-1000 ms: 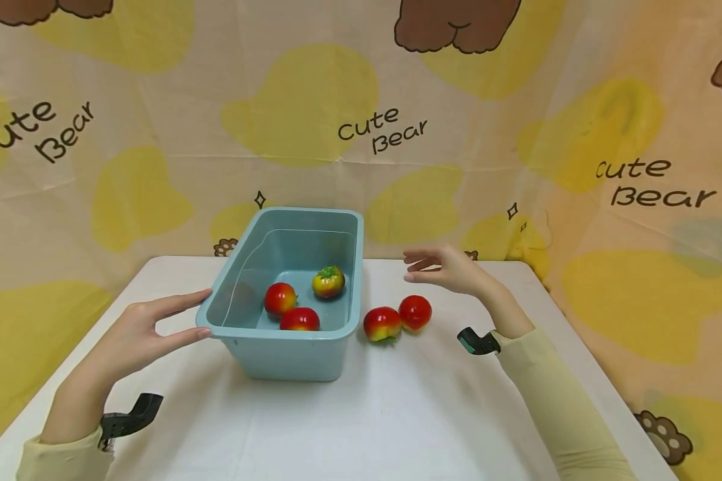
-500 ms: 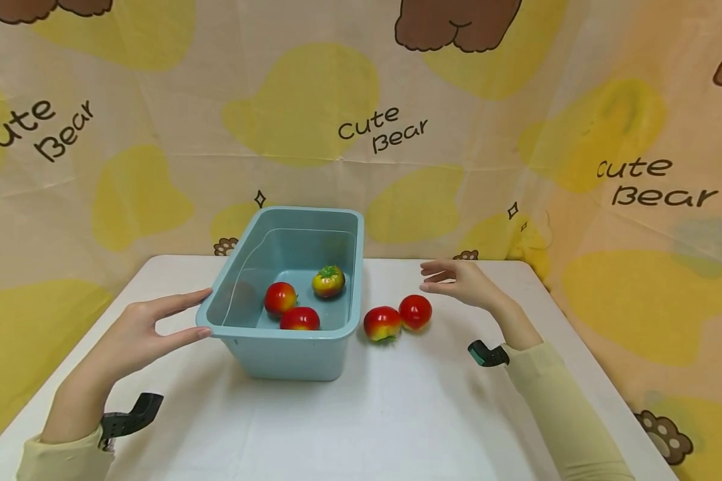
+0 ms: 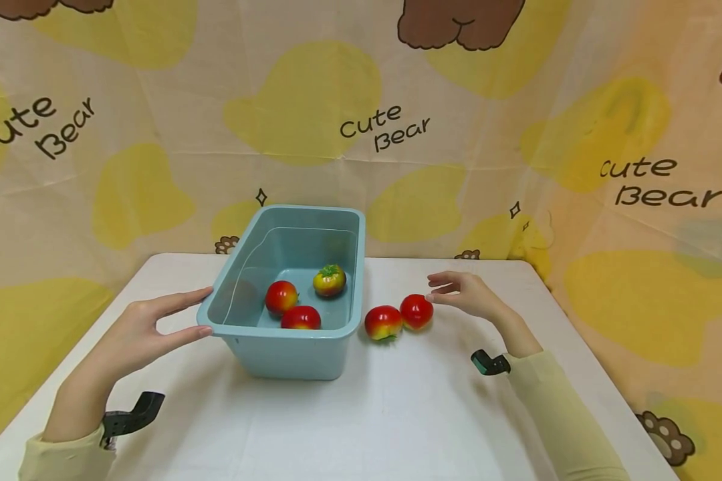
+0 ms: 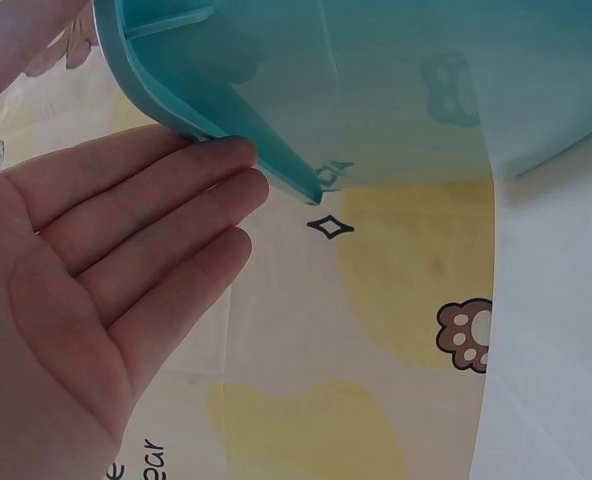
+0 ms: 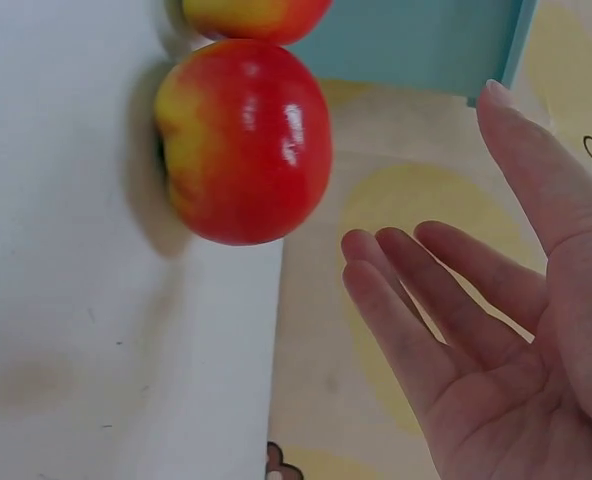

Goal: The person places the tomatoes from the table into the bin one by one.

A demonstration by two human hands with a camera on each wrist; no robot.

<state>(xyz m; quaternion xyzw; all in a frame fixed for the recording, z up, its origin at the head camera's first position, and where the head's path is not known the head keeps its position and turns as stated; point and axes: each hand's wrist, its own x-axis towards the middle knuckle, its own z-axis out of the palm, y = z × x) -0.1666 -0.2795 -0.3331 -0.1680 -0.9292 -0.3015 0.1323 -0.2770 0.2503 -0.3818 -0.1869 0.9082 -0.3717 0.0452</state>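
A blue basin [image 3: 289, 357] stands on the desk [image 3: 397, 421], left of the middle and nearer the far edge than the near edge. The left hand [image 3: 131, 336] is at the basin's near-left corner: thumb and fingers are spread apart, with the thumb tip on the near rim and the index fingertip on the left rim. The left wrist view shows its fingers extended against the outer side. Three fruits are located inside the basin: a red fruit [image 3: 281, 296] left of centre, a second red fruit [image 3: 301, 318] partly hidden by the near wall, and a yellow-green fruit [image 3: 329, 281] with a green calyx near the right wall. Two more lie on the desk, between the basin and the desk's right edge: a red-and-yellow fruit [image 3: 383, 323] just beside the basin, and a bright red fruit [image 3: 416, 314] to its right. The right hand [image 3: 470, 294] is beside the bright red fruit, fingers slightly bent, thumb apart; the right wrist view shows a gap between hand and fruit.
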